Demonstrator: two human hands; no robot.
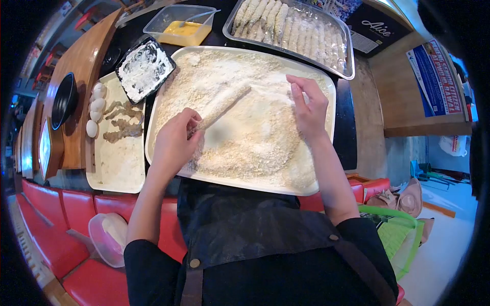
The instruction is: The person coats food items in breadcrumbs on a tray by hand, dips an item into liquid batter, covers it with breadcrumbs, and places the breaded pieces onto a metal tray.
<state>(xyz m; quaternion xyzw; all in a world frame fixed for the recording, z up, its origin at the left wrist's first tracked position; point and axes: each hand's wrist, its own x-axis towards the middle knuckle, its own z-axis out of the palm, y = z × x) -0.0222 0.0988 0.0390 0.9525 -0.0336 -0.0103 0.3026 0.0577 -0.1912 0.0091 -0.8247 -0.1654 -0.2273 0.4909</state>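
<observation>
Nearest you, your left hand (173,140) curls over the near end of a long breaded strip (220,106), fingers bunched and pinching it against the crumbs. Your right hand (309,107) rests at the strip's far end, fingers held together and pressing down into the coating. The strip lies diagonally across the middle of the white breadcrumb tray (168,81), which fills the centre of the dark tabletop (344,132). By the left edge, a second white tray (115,168) carries raw shrimp (121,125) and eggs (96,108). Beyond it sits a black flour dish (144,69), then a clear tub of beaten egg (181,25). At the far right corner, a foil tray (349,56) holds rows of breaded pieces (286,28). Past it, a dark sign (380,25) reads "Aice".
</observation>
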